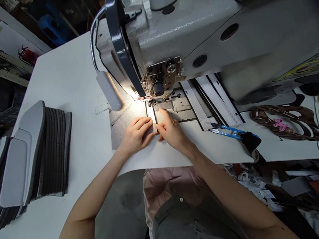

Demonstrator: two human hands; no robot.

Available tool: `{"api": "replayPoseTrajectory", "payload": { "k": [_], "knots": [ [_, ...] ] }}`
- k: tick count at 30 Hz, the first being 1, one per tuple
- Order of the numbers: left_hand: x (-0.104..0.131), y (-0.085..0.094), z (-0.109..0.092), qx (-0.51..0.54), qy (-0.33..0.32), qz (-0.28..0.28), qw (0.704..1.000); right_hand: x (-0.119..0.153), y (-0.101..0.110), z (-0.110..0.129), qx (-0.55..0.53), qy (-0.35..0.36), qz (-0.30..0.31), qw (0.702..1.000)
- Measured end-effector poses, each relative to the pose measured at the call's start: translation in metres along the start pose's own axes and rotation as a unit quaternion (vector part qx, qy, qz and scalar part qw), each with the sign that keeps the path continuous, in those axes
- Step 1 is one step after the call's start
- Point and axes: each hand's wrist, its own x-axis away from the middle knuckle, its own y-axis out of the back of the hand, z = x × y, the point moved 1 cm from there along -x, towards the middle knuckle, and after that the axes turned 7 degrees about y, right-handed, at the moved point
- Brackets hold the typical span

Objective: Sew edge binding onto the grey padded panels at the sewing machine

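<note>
A piece of grey mesh fabric [121, 132] lies under the sewing machine's [157, 65] presser foot, brightly lit by its lamp. Along the fabric's right edge runs a narrow pale strip [151, 114], leading from the needle area towards me. My left hand [138, 134] rests on the fabric, fingers bent and closed at the edge beside the strip. On the other side, my right hand [173, 131] pinches the near end of the strip between thumb and curled fingers, its index finger reaching towards the metal bed plate [183, 115]. The fingertips' exact grip is partly hidden.
Stacks of grey padded panels [43, 152] stand on the white table [91, 155] at left. To the right lie several pale strips with dark edges [196, 107], blue-handled thread snips [224, 130] and a brown hair clip [288, 123]. A lamp [109, 90] hangs beside the needle.
</note>
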Motion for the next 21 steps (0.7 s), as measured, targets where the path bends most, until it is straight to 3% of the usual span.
{"api": "replayPoseTrajectory", "payload": {
  "k": [3, 5, 9, 11, 13, 16, 21],
  "knots": [
    [0.005, -0.001, 0.003, -0.004, -0.020, 0.005, 1.000, 0.015, 0.007, -0.007, 0.098, 0.071, -0.054, 0.991],
    [0.006, -0.002, 0.003, -0.006, -0.020, -0.001, 1.000, 0.026, 0.011, -0.010, 0.196, 0.161, -0.083, 0.964],
    [0.005, -0.004, 0.003, -0.011, -0.018, -0.016, 1.000, 0.032, 0.010, -0.013, 0.363, 0.354, -0.063, 0.859],
    [0.005, -0.004, 0.002, -0.010, -0.018, -0.022, 1.000, 0.025, 0.007, -0.013, 0.416, 0.410, -0.069, 0.809],
    [0.004, -0.004, 0.002, -0.010, -0.019, -0.028, 0.999, 0.017, 0.004, -0.014, 0.443, 0.440, -0.084, 0.776],
    [0.005, -0.005, 0.001, -0.009, -0.017, -0.033, 0.999, 0.011, 0.000, -0.014, 0.449, 0.465, -0.089, 0.758],
    [0.005, -0.005, 0.001, 0.002, -0.002, -0.027, 1.000, 0.017, 0.000, -0.013, 0.441, 0.458, -0.113, 0.763]
  ]
}}
